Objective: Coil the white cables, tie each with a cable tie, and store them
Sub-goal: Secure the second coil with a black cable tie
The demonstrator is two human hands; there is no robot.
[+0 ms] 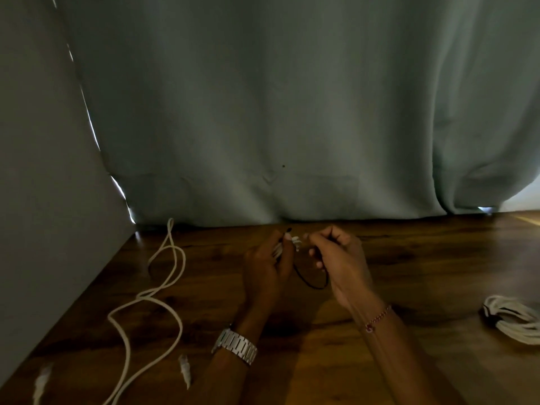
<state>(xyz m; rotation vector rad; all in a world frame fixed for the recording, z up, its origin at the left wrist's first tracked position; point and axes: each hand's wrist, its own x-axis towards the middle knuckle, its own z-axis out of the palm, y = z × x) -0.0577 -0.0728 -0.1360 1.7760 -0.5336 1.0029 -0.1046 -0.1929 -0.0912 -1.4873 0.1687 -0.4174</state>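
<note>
Holding a small coiled white cable (285,245) above the middle of the table (409,258), toward its back edge, the left hand (267,270) has its fingers curled round the bundle, thumb pressing the loops together. The right hand (340,258) pinches one end of a thin black cable tie (311,280), which sags in a loop between the two hands; its other end pokes up beside the left thumb. Judging by how little the coil fills the hand, it is light, soft and springy: the loops will likely want to fan open if the grip slackens, so the place to hold it is across the middle of the bundle, all strands squeezed at once, with the tie wrapped right next to the gripping fingers. The tie looks limp and thin, easy to drop, so it is best pinched near its tip. A loose white cable (146,299) snakes along the left edge of the table, uncoiled, its plug ends (184,369) lying near the front left corner; it looks pliable and long enough to tangle. A finished coil (511,318), bound with a dark tie, rests at the right edge of the table.
</note>
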